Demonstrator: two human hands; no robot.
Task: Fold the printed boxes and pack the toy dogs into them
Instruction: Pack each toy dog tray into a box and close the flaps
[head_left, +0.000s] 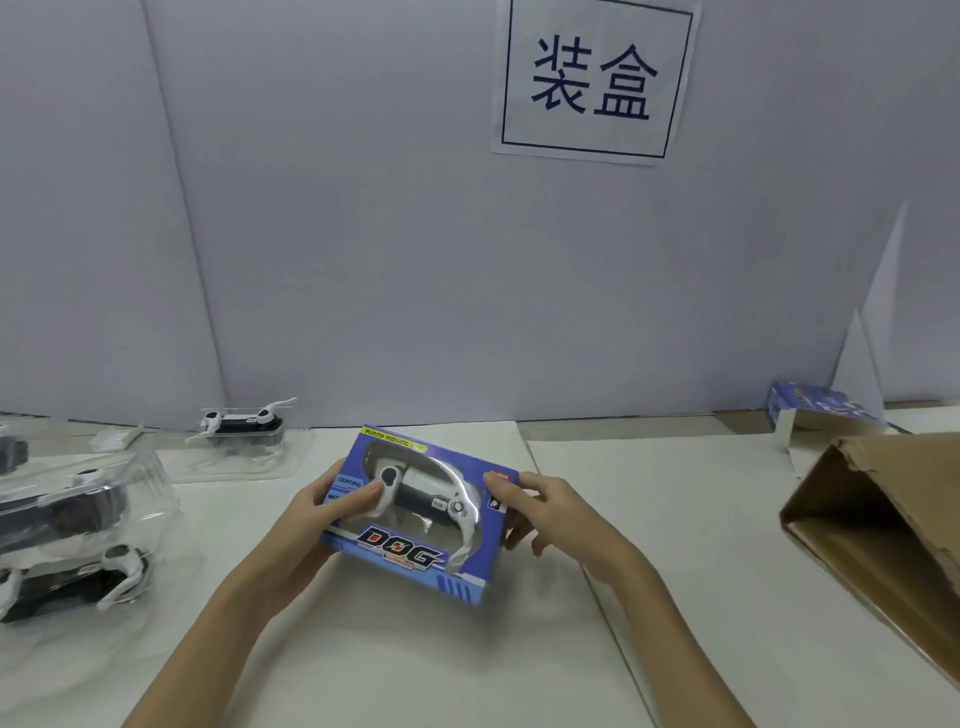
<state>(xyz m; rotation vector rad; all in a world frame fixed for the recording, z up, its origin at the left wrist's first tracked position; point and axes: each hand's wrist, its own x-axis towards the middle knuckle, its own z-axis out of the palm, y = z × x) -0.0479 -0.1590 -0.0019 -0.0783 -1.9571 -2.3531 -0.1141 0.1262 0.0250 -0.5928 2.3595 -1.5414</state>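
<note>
A blue printed box (415, 514) w/ "DOG" lettering is held between both hands, slightly tilted, just above the white table (415, 665), approx. centre of view. A white-and-black toy dog (423, 493) is seen through the box's clear window, i.e. already inside. The left hand (322, 512) is clamped on the box's left end, fingers curled over the front, fingertips lying on the window. The right hand (540, 506) grips the right end, thumb on the front near the top corner, other fingers curled round the side & partly hidden behind it. The hands are kept apart by the box's length. To the left, more toy dogs in clear blister trays (67, 530) are stacked at the table edge; a further one (244, 428) is set by the back wall. At far right an open brown carton (883, 530) is lying on its side, w/ another blue printed box (815, 410) behind it. A paper sign (595, 78) w/ Chinese characters is fixed to the wall.
</note>
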